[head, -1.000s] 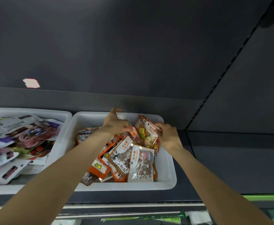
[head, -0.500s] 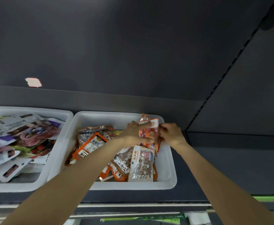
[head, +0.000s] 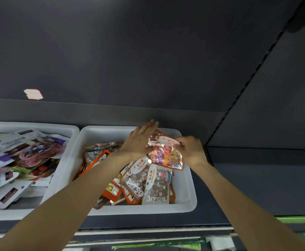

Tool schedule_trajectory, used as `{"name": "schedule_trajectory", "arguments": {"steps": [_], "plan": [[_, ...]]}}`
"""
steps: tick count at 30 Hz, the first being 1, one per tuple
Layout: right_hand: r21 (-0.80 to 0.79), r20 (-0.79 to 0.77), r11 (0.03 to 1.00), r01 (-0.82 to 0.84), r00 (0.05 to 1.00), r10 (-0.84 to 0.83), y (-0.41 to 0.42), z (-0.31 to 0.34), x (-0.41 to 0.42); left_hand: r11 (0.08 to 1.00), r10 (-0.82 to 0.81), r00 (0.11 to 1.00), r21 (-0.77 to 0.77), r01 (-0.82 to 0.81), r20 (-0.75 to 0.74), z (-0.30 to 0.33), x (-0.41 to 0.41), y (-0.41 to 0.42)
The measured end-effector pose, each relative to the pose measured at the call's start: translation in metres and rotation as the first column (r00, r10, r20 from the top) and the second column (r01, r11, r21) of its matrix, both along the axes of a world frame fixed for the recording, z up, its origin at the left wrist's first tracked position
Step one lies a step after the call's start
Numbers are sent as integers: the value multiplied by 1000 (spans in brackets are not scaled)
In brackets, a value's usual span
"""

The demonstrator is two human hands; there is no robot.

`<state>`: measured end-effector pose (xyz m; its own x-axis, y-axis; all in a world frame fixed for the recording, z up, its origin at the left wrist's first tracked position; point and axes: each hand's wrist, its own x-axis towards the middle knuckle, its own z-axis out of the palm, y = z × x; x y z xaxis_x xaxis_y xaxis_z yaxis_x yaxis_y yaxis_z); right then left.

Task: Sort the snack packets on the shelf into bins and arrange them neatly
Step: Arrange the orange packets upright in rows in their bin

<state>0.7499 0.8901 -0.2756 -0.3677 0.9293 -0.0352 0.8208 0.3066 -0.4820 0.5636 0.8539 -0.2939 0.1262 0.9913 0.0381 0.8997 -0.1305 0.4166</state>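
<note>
The right hand (head: 190, 151) is pinching the top edge of a candy packet (head: 166, 153) lying on the pile at the back right of the right bin (head: 188, 203); the left hand (head: 139, 142), fingers straight, is resting flat beside it; the packet is looking light, floppy and slick, so gripping its stiffer sealed header seems best.

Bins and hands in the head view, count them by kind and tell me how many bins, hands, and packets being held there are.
White bins: 2, the left bin and the right bin
Hands: 2, the left hand and the right hand
Packets held: 1, the cartoon packet
Total: 5
</note>
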Motion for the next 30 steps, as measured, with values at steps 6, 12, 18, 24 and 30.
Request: {"name": "schedule_trajectory", "arguments": {"steps": [6, 12, 18, 24, 30], "plan": [[50, -44, 998, -43, 998, 45, 2, -4, -27, 996, 37, 989, 84, -25, -144, 14, -3, 7], [78, 73, 997, 4, 997, -10, 9, -13, -26, 993, 119, 989, 14, -120, 83, 8, -9, 11], [195, 109, 968, 156, 978, -179, 8, -19, -23, 978, 191, 979, 68, -196, 77, 3, -4, 5], [136, 263, 986, 100, 956, -133, 2, -20, -18, 956, -36, 976, -290, -28, -214, 10, 5, -29], [166, 329, 969, -185, 936, 123, -32, -36, -3, 884, -19, 937, -443, -148, -349, -6, 12, -46]]}}
